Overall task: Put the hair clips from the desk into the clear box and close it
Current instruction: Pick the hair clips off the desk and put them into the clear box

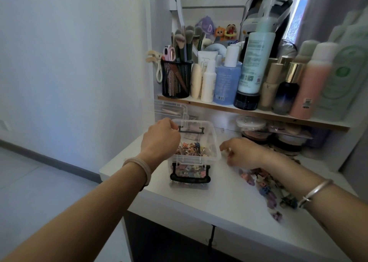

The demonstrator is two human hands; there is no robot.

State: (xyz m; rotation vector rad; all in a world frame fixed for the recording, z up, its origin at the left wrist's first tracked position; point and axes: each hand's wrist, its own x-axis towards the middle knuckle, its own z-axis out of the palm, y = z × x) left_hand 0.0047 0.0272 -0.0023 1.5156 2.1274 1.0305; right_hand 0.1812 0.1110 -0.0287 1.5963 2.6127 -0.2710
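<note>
Spanning the lower right of the view, the white tabletop (199, 204) carries the clear box (207, 154), lid (169, 110) swung open behind it, partly filled with small hair clips (191, 151). More hair clips lie heaped on the tabletop right of the box. Left hand (160, 137) hovers over the box's left rim, fingers curled, contents hidden; right hand (244, 152) rests beside the heap, fingers pinched, grasp unclear.
</note>
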